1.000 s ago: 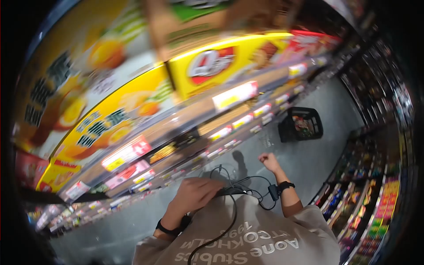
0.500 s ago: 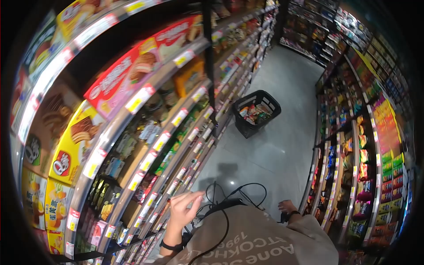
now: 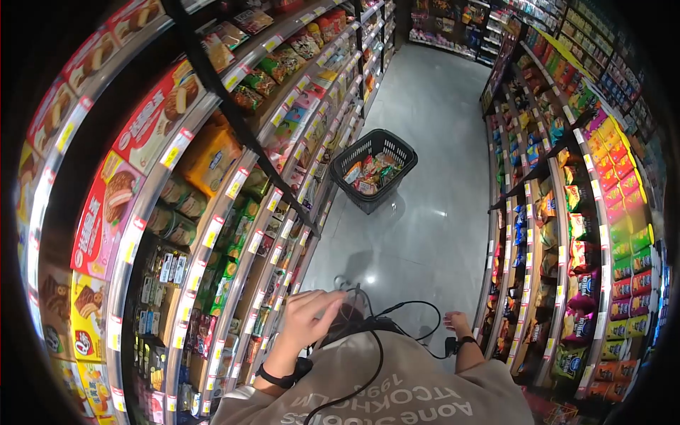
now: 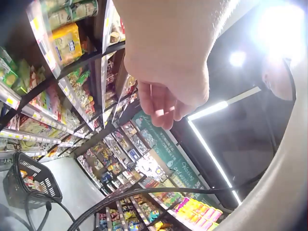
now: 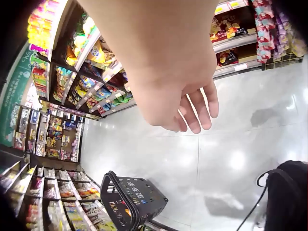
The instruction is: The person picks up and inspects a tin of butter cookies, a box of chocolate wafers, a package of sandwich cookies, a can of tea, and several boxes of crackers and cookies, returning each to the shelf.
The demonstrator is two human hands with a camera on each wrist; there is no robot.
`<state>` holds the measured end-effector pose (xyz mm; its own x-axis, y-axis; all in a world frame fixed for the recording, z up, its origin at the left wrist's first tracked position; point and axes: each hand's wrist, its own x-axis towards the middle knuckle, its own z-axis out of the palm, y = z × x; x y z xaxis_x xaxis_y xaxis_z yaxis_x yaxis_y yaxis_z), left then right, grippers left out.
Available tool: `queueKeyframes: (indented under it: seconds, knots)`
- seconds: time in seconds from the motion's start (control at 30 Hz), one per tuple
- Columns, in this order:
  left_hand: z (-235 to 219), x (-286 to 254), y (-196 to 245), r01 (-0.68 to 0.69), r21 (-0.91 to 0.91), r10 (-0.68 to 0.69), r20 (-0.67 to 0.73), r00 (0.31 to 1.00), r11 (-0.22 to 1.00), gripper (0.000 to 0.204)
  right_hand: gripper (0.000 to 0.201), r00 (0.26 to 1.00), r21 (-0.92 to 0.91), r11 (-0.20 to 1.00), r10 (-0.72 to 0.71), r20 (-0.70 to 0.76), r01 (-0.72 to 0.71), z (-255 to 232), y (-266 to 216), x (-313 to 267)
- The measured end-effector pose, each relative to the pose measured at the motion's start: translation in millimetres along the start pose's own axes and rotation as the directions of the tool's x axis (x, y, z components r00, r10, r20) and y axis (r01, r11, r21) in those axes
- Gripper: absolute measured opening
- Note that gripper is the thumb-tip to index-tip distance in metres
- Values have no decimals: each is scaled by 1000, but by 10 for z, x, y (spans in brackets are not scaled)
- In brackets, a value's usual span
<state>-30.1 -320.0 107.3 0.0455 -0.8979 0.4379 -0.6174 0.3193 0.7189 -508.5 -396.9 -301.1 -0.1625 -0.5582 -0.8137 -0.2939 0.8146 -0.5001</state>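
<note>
My left hand [image 3: 309, 319] is raised in front of the chest, near the left shelves, its fingers loosely bent around nothing. In the left wrist view the same hand [image 4: 166, 91] hangs with relaxed fingers and touches no goods. Low at my right side is the right hand [image 3: 457, 323], also holding nothing. Its fingers [image 5: 199, 113] dangle slightly spread over the floor in the right wrist view. Ahead on the aisle floor, by the left shelves, stands a black shopping basket [image 3: 340, 170] with several colourful packets [image 3: 373, 173] inside.
Shelves [image 3: 212, 234] of boxed and bagged snacks line the left side. More shelves [image 3: 567, 234] with bright bags run along the right. Grey floor [image 3: 439, 156] stretches between them to a far display [image 3: 446, 28]. Black cables [image 3: 404, 304] loop in front of my shirt.
The head view has swung from close against the left shelf to looking down the aisle. The right hand has lowered to my side, and the basket appears larger and more central.
</note>
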Motion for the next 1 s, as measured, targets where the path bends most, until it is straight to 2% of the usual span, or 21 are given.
queueKeyframes:
  seconds: [0.23, 0.33, 0.37, 0.4, 0.43, 0.47, 0.5, 0.6, 0.73, 0.77, 0.8, 0.87, 1.0]
  knots:
    - [422, 828, -639, 158, -101, -158, 12, 987, 982, 10, 23, 986, 44, 986, 163, -36, -162, -196, 178, 293]
    - [727, 1572, -853, -105, -54, 106, 22, 994, 993, 10, 23, 986, 143, 977, 164, -33, -158, -410, 33, 446]
    - [776, 1835, -884, -133, -59, 136, 64, 989, 989, 11, 22, 985, 182, 970, 171, -21, -164, -441, -46, 606]
    - [842, 2071, -901, -154, -63, 160, 109, 981, 986, 12, 33, 983, 133, 975, 182, -27, -177, -475, -300, 575]
    - [904, 2282, -932, -150, -85, 158, 101, 982, 985, 12, 33, 982, 113, 978, 181, -51, -174, -500, -476, 659]
    - [960, 2488, -984, -151, -116, 162, 91, 983, 982, 12, 31, 986, 120, 983, 149, -73, -140, -553, -652, 698]
    - [990, 2661, -1054, -152, -118, 163, 90, 982, 981, 12, 22, 982, 194, 975, 133, -131, -106, -546, -1094, 453]
    - [1068, 3013, -1293, -139, -131, 151, 90, 984, 982, 15, 24, 977, 230, 970, 116, -180, -73, -638, -1408, 961]
    - [1008, 3303, -1550, -97, -125, 107, 75, 991, 987, 14, 26, 991, 145, 989, 53, -126, -35, -644, -1959, 1442]
    - [961, 3356, -1589, -90, -122, 98, 66, 993, 988, 14, 22, 999, 96, 995, 24, -38, -21, -649, -2119, 1540]
    - [923, 3380, -1650, -85, -99, 90, 49, 995, 991, 13, 23, 999, 51, 998, 29, -15, -28, -646, -2292, 1631]
    - [837, 3377, -1815, -70, -47, 70, 2, 998, 996, 13, 26, 999, -52, 998, 33, 32, -32, -517, -2817, 1732]
    - [472, 3368, -2170, 220, 51, -215, -84, 973, 974, 15, 27, 999, -201, 979, -2, 41, 11, -393, -3686, 2310]
